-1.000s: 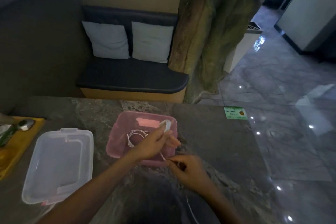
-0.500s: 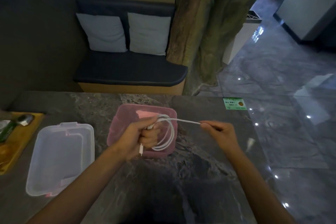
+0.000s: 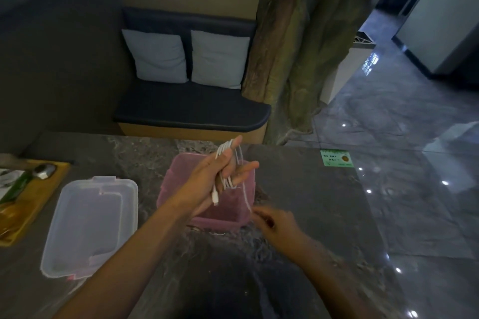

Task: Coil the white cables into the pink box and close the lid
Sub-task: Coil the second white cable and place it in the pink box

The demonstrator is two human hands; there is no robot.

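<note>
Head view looks down on a dark marbled tabletop (image 3: pixel 298 202) with the pink box (image 3: pixel 228 212) at its middle, open, its lid off. Left hand (image 3: pixel 217 179) is raised above the box, fingers stretched toward one o'clock, with the white cable (image 3: pixel 228 163) looped several times around them; the thumb presses the loops against the fingers, and a white plug end hangs down at the heel of the palm. One loose strand runs from the loops toward five o'clock, over the box's right rim, to the right hand (image 3: pixel 274 223). That hand sits low, just at four o'clock from the box, fingers bunched at the strand; motion blur hides whether it actually pinches it. Whether another cable lies inside the box cannot be made out behind the left hand.

At nine o'clock from the box, near it, the clear lid (image 3: pixel 90 225) lies flat on the tabletop. Farther at nine o'clock, at the frame's edge, a yellow board (image 3: pixel 31 204) carries a spoon (image 3: pixel 44 171). At two o'clock a small green sticker (image 3: pixel 337 158) sits on the tabletop.
</note>
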